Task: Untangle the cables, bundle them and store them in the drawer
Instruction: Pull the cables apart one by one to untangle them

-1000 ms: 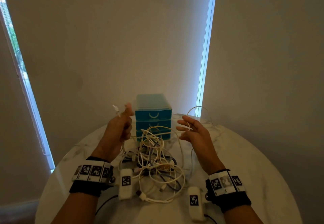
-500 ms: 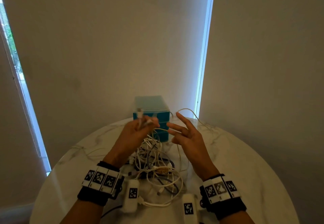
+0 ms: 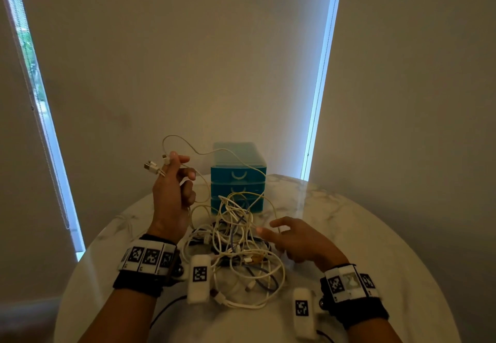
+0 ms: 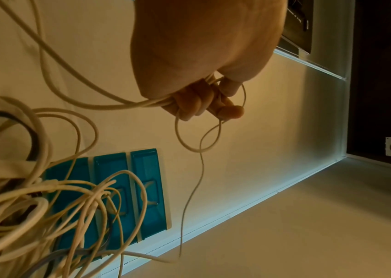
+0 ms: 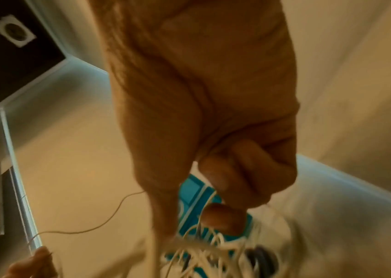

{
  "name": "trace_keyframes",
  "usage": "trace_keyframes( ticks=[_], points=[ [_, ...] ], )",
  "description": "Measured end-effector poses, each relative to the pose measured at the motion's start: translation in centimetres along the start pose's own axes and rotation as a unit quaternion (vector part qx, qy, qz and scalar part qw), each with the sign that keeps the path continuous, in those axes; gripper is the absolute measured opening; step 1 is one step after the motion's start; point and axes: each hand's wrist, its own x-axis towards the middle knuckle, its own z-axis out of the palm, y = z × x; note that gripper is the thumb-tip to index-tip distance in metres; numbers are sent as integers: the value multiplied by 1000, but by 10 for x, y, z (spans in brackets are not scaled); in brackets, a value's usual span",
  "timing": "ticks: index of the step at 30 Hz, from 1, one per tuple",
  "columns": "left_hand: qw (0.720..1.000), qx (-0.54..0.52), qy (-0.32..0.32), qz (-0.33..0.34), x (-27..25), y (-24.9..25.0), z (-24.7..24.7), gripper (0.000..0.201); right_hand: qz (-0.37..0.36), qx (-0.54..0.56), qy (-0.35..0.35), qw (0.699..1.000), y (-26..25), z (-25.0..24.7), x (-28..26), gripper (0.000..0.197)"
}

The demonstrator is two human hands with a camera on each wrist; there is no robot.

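Note:
A tangle of white, yellowish and dark cables [image 3: 236, 238] lies on the round marble table [image 3: 375, 235], in front of a small teal drawer unit [image 3: 237, 179] whose drawers are closed. My left hand [image 3: 174, 181] is raised left of the unit and grips a thin white cable [image 3: 225, 152]. The cable's two plug ends [image 3: 154, 166] stick out past the knuckles. In the left wrist view the fingers [image 4: 204, 101] curl round several turns of it. The cable arcs over the unit and comes down into my right hand [image 3: 290, 238], low over the tangle with curled fingers [image 5: 237, 178].
Two white tagged boxes [image 3: 200, 278] [image 3: 303, 313] hang by my wrists near the table's front edge. Walls stand close behind the table, with bright window strips at the left [image 3: 40, 114] and back right [image 3: 322, 87].
My left hand moved left and up with the cable's plug ends. My right hand dropped from chest height to the tangle, and its spread fingers have curled.

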Motion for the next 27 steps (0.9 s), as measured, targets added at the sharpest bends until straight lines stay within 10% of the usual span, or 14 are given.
trace_keyframes(
  ticks=[9,13,27],
  points=[
    [999,-41,-13,-5,6,0,-5,32,16,-72,3,997,21,21,30,35],
    [999,-42,-4,-4,7,1,-8,32,-9,117,109,987,11,5,25,25],
    [993,80,65,65,7,6,-9,19,-217,520,374,737,-88,-54,-1,12]
  ],
)
